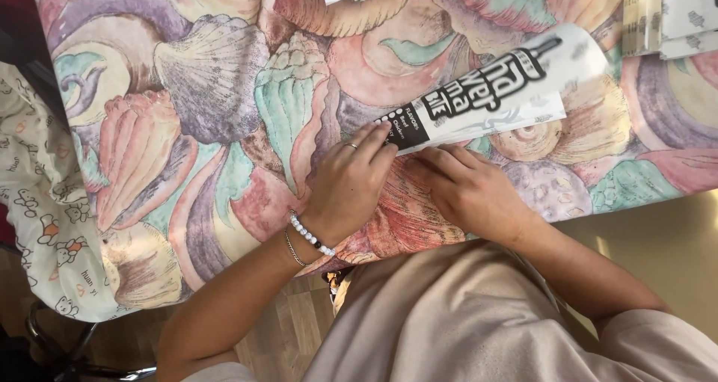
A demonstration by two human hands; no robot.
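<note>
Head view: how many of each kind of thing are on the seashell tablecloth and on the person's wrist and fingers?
White-and-black paper sleeve under both hands: 1
Stacks of white printed paper at the top edge: 2
White bead bracelet: 1
Thin silver chain bracelet: 1
Silver ring: 1
Total: 6

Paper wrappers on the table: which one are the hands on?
The long cone-shaped wrapper at centre; both hands press its near end. The stack at the far corner lies untouched.

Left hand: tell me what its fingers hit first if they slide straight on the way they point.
The left hand points up and right; its fingers already touch the dark end of the white paper sleeve, so that comes first, along its length.
</note>
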